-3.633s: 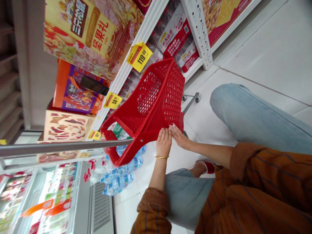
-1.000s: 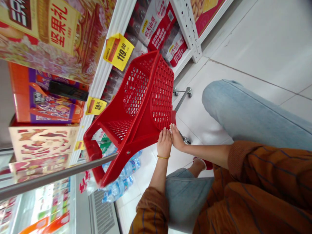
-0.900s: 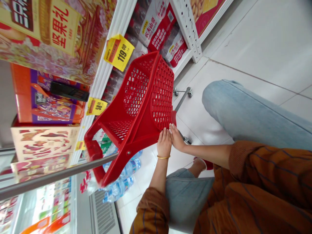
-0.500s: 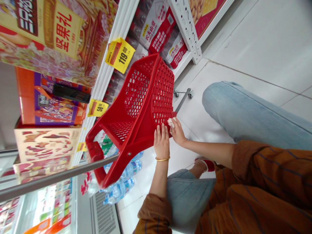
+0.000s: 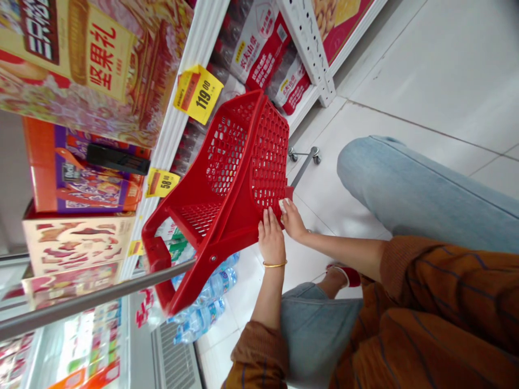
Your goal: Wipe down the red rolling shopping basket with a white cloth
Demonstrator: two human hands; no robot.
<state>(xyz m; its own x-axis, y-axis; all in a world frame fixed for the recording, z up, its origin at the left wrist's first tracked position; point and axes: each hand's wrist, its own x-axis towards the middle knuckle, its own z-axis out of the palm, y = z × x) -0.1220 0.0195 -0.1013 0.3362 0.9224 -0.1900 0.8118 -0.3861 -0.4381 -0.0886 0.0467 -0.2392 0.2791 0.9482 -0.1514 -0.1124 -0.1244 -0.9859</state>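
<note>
A red plastic shopping cart (image 5: pixel 234 213) with lattice sides stands before me, sideways in this rotated view. My left hand (image 5: pixel 271 241), with a gold bangle at its wrist, rests on the lower edge of the cart's side panel. Its fingers are stretched out and hold nothing. Right beside it, my right hand (image 5: pixel 294 220) is closed on a white crumpled tissue (image 5: pixel 284 204), pressed against the cart's lower side near the metal frame leg. The fingers partly cover the tissue.
Shelves with gift boxes (image 5: pixel 109 70), yellow price tags (image 5: pixel 198 95) and packed bottles (image 5: pixel 263 48) run behind the cart. A black phone-like object (image 5: pixel 117 158) lies against an orange-purple box. Blue-tinted water bottles (image 5: pixel 203 319) stand below. My denim-covered knee (image 5: pixel 365 167) is close to the cart.
My right hand has shifted slightly and covers more of the tissue. My left hand has slid a little down and right in the picture, along the panel edge. The cart stays put.
</note>
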